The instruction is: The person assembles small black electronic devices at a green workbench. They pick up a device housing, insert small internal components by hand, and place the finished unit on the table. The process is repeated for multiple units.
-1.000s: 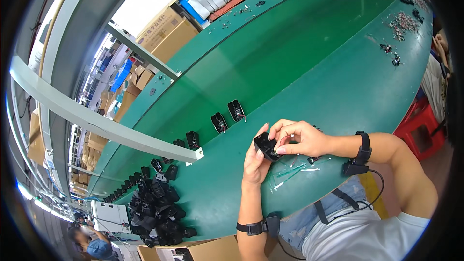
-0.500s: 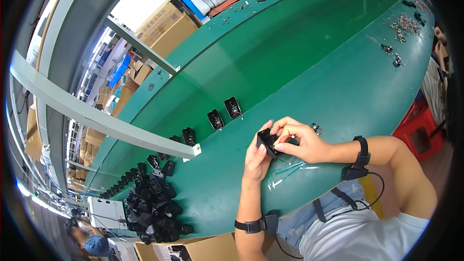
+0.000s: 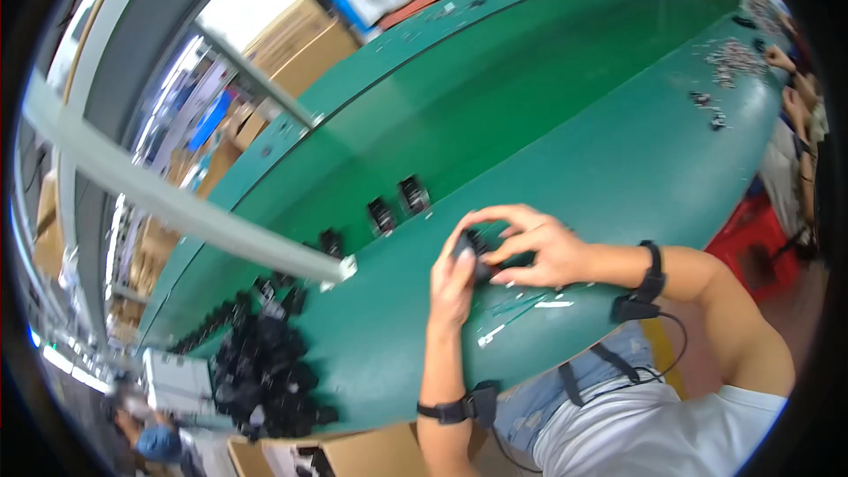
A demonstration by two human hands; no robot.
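— Noticed what first, from the left?
— Saw a heap of black casings [image 3: 261, 371] on the green table [image 3: 380, 344].
— Then found the left hand [image 3: 452, 287] holding anything?
— Saw it wrapped around a black housing [image 3: 480, 268], thumb against its left side.
— And found further right?
— Saw the right hand [image 3: 546, 252], fingertips bent toward the housing's right side. Couldn't tell, through blur, whether pinching anything.
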